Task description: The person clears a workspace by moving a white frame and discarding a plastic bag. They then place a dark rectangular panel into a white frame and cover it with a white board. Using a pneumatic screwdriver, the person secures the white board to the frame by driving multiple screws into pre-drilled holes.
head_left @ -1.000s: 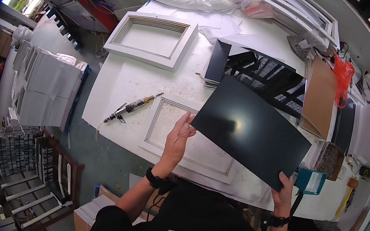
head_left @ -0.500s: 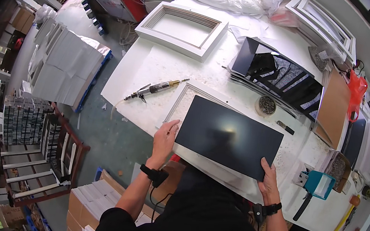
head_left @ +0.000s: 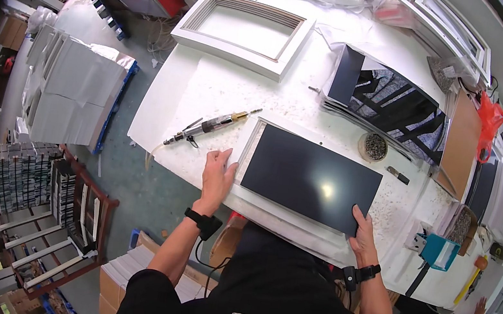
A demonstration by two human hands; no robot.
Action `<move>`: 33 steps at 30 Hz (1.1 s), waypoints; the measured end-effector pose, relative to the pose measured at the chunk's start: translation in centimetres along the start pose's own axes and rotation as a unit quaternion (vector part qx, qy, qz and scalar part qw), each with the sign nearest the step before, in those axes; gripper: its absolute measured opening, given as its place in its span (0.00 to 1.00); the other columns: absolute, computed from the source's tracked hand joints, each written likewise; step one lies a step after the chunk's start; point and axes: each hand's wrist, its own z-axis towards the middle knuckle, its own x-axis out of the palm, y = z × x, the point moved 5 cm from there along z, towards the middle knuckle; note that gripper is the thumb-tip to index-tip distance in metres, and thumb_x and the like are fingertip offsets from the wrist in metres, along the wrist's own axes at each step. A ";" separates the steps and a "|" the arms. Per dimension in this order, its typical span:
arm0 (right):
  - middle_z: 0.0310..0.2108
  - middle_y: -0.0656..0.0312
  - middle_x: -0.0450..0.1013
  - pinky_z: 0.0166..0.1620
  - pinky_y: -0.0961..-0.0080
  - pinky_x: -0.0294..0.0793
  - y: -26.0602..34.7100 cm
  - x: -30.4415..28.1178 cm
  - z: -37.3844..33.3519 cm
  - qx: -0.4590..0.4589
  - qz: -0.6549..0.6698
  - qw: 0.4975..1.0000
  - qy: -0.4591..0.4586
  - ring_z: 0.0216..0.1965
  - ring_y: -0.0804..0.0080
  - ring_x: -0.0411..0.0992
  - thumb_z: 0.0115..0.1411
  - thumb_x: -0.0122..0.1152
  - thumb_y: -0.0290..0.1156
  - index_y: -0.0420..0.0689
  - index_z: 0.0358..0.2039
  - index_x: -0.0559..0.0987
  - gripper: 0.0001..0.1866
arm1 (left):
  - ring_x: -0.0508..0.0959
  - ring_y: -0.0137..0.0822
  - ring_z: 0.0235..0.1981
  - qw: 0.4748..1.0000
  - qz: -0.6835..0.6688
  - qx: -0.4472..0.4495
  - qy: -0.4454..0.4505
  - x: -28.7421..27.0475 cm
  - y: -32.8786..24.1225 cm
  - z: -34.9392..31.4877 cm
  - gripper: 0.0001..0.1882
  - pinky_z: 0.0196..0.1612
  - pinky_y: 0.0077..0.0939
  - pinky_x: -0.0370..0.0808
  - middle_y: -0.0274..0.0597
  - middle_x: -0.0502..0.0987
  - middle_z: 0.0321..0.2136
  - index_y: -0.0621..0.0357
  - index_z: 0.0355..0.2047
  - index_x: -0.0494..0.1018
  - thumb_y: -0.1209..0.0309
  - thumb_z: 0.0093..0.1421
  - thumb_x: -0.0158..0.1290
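Note:
A dark, glossy rectangular panel (head_left: 310, 175) lies over a white frame (head_left: 254, 133) at the table's near edge, and covers most of it. The frame's left and top borders still show. My right hand (head_left: 365, 234) grips the panel's lower right edge, thumb on top and the other fingers mostly hidden. Beside the frame's left border is my left hand (head_left: 216, 181), its fingers stretched out and the thumb apart, holding nothing. Farther left lies a pneumatic screwdriver (head_left: 214, 124). A round tub of screws (head_left: 372, 147) stands beyond the panel's upper right corner.
At the back stand another white frame (head_left: 282, 58) and a stack of dark glossy panels (head_left: 395, 107). To the right are a brown board (head_left: 461, 136), a teal-headed tool (head_left: 440, 251) and a yellow-handled tool (head_left: 470, 284). Another person's hand (head_left: 479, 311) shows at lower right.
The dark panel has come down closer to the white frame and lies flatter over it. My left hand has shifted slightly left, its fingers more spread. The right hand keeps its hold.

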 end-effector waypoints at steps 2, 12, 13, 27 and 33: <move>0.49 0.62 0.78 0.52 0.73 0.79 -0.4 0.1 0.2 0.006 -0.002 1.000 -0.001 0.47 0.73 0.78 0.69 0.64 0.31 0.39 0.56 0.75 0.18 | 0.77 0.50 0.43 1.000 -0.003 -0.009 0.000 -0.1 -0.2 -0.1 0.22 0.48 0.40 0.76 0.56 0.72 0.48 0.62 0.56 0.76 0.72 0.62 0.60; 0.49 0.63 0.77 0.52 0.72 0.78 -0.7 1.9 0.6 0.009 -0.009 1.000 -0.013 0.49 0.73 0.77 0.69 0.63 0.30 0.41 0.56 0.75 0.17 | 0.77 0.46 0.38 1.000 0.000 -0.015 -0.007 -0.2 0.0 0.1 0.21 0.45 0.38 0.76 0.55 0.72 0.48 0.59 0.56 0.76 0.71 0.63 0.60; 0.50 0.63 0.77 0.52 0.72 0.78 -0.8 1.9 0.7 0.010 -0.011 1.000 -0.012 0.49 0.73 0.77 0.69 0.63 0.30 0.41 0.56 0.75 0.18 | 0.77 0.46 0.38 1.000 0.003 -0.015 -0.006 -0.3 0.0 0.1 0.21 0.45 0.38 0.76 0.55 0.72 0.48 0.59 0.56 0.76 0.71 0.63 0.60; 0.39 0.57 0.79 0.45 0.71 0.81 -1.0 1.5 0.2 -0.016 -0.349 0.937 -0.010 0.40 0.70 0.80 0.70 0.60 0.50 0.33 0.49 0.78 0.28 | 0.77 0.41 0.36 0.998 -0.054 0.016 0.009 -0.2 2.1 0.3 0.19 0.43 0.35 0.75 0.46 0.74 0.38 0.59 0.55 0.76 0.75 0.63 0.58; 0.17 0.58 0.76 0.26 0.67 0.81 2.7 2.3 0.0 0.139 -0.608 0.781 -0.011 0.17 0.65 0.78 0.68 0.52 0.64 0.34 0.27 0.81 0.38 | 0.76 0.42 0.37 0.998 -0.045 0.015 0.032 -0.3 1.2 1.1 0.18 0.44 0.34 0.75 0.47 0.74 0.38 0.59 0.55 0.76 0.75 0.64 0.57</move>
